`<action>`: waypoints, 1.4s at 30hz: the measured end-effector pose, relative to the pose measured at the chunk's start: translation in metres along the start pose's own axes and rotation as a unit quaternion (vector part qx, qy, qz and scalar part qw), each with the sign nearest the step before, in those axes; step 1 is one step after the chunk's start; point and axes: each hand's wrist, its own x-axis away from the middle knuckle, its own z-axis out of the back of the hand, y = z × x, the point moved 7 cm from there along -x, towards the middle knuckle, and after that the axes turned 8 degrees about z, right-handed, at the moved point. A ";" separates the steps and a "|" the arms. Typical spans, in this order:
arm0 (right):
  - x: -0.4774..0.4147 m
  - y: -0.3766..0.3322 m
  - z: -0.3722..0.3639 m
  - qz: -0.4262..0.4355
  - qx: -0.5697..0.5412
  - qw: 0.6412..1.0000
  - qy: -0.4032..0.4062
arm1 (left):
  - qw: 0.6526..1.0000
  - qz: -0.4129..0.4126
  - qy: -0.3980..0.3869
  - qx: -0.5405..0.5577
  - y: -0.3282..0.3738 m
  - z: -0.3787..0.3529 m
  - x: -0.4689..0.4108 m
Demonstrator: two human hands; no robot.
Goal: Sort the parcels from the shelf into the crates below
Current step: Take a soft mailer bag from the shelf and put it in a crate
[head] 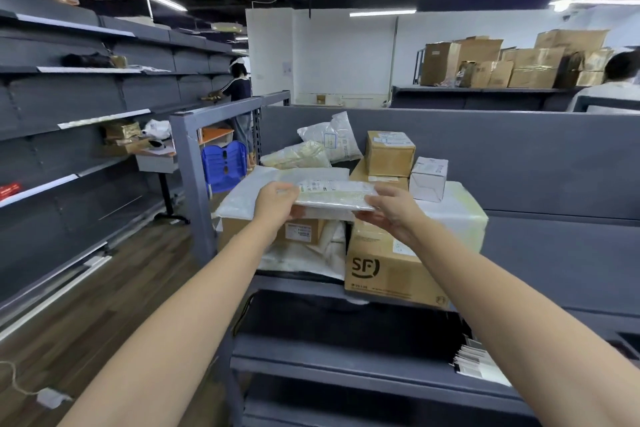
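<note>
I hold a flat white plastic-wrapped parcel with a printed label between both hands, above the pile on the grey shelf. My left hand grips its left end and my right hand grips its right end. Under it lie a large white mailer, a brown box with a label and a big brown SF carton. Behind stand a small brown box, a small white box and two pale bags. The crates below are dark and hard to make out.
A long grey shelving run lines the left side across a wooden floor aisle. A blue plastic stool stands behind the shelf post. One person stands far down the aisle, another sits at the right edge. Stacked cartons fill the back.
</note>
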 end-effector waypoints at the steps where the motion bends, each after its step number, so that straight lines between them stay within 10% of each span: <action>1: 0.014 -0.001 0.004 0.006 0.006 1.000 -0.001 | 1.000 0.007 -0.003 -0.006 -0.004 0.000 0.012; 12: 0.143 0.022 0.064 0.001 0.106 0.993 -0.043 | 0.982 0.039 -0.179 0.041 -0.072 -0.020 0.150; 25: 0.233 0.124 0.110 -0.006 0.164 0.986 0.009 | 0.986 0.016 -0.133 -0.099 -0.185 -0.044 0.223; 42: 0.203 0.562 0.203 -0.116 0.189 0.975 0.030 | 0.925 0.090 -0.183 -0.320 -0.598 -0.112 0.127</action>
